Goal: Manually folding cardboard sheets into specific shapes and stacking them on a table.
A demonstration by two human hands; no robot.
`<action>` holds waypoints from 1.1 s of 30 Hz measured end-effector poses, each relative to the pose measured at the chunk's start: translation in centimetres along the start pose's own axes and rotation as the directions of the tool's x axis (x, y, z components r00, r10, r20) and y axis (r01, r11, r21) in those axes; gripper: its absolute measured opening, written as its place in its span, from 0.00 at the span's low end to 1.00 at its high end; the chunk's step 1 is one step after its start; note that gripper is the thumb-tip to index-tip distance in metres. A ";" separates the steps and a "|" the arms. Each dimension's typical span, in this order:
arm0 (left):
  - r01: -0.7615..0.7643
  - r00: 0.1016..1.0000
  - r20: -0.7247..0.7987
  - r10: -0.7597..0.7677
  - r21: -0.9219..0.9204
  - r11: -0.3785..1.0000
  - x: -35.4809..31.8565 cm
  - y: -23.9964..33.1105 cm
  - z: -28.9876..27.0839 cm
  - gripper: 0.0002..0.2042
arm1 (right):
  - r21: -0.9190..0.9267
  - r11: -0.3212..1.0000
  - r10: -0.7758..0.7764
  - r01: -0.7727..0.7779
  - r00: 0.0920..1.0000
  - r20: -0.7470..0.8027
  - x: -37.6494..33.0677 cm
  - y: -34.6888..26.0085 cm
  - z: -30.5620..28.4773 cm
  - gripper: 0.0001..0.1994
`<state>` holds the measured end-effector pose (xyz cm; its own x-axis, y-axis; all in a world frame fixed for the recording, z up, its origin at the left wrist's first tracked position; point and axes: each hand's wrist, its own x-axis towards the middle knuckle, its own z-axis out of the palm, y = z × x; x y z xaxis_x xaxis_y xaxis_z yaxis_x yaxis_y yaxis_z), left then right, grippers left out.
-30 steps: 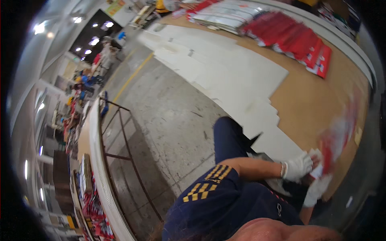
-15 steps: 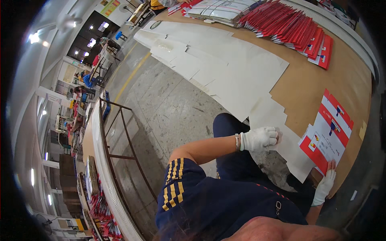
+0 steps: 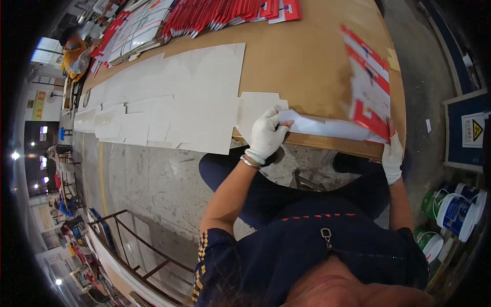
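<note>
My left hand (image 3: 267,134), in a white glove with bare fingertips, pinches the left end of a long pale strip (image 3: 327,129) along the table's near edge. The strip reaches a red and white printed carton sheet (image 3: 372,87), whose left side is raised and blurred. Whether strip and sheet are one piece I cannot tell. My right hand (image 3: 393,158), gloved likewise, grips the sheet's near right corner. A plain white sheet (image 3: 250,110) lies under and beyond my left hand, beside a long spread of overlapping white sheets (image 3: 204,97).
Red printed cartons (image 3: 209,15) stand in a fanned row at the table's far side. Left of them is a strapped bundle (image 3: 138,33); a person in yellow (image 3: 76,59) is beyond. Buckets (image 3: 460,215) and a dark cabinet (image 3: 468,102) stand right; a metal frame (image 3: 138,238) is lower left.
The view has swung right. My left hand, apart from the printed sheet before, now holds the pale strip. The printed sheet lay flat and now has its left side lifted.
</note>
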<state>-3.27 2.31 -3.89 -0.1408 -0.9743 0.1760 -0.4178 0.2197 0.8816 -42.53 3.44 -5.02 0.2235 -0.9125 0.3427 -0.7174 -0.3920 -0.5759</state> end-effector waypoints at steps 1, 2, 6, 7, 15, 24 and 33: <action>0.062 0.998 -0.018 -0.060 0.249 0.967 0.1 0.6 1.0 0.10 | -0.038 0.999 0.011 -0.010 1.000 0.006 -0.3 0.0 -0.3 0.33; 0.123 0.992 -0.054 -0.111 0.482 0.867 0.2 1.2 1.7 0.13 | -0.073 0.997 0.018 -0.017 1.000 0.010 -0.5 -0.1 -0.6 0.34; -0.138 0.980 0.009 0.196 0.745 0.653 -0.1 1.9 3.7 0.20 | -0.328 0.905 -0.144 0.270 0.922 0.359 0.3 -3.2 -0.8 0.31; -0.181 0.979 0.069 0.192 0.727 0.663 -0.5 2.5 3.4 0.27 | -0.304 0.895 -0.168 0.327 0.878 0.449 1.3 -5.5 -0.1 0.31; -0.363 0.897 0.435 -0.083 0.829 0.425 -4.1 4.2 -4.7 0.41 | -0.210 0.885 -0.281 0.415 0.836 0.471 1.8 -8.1 2.2 0.30; 0.012 0.796 -0.559 -0.231 -0.367 0.930 -2.0 0.4 -0.7 0.55 | -0.213 0.906 -0.238 0.365 0.858 0.456 1.7 -8.1 2.7 0.29; -0.030 0.915 -0.383 0.125 0.245 0.969 0.2 0.4 3.2 0.28 | -0.272 0.853 -0.257 0.444 0.813 0.522 2.6 -7.2 1.9 0.24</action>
<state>-6.34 2.34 -4.87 0.1626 -0.8835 0.4393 -0.6209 0.2544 0.7415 -35.53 3.69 -1.41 0.7106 -0.7025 0.0395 -0.6925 -0.7082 -0.1373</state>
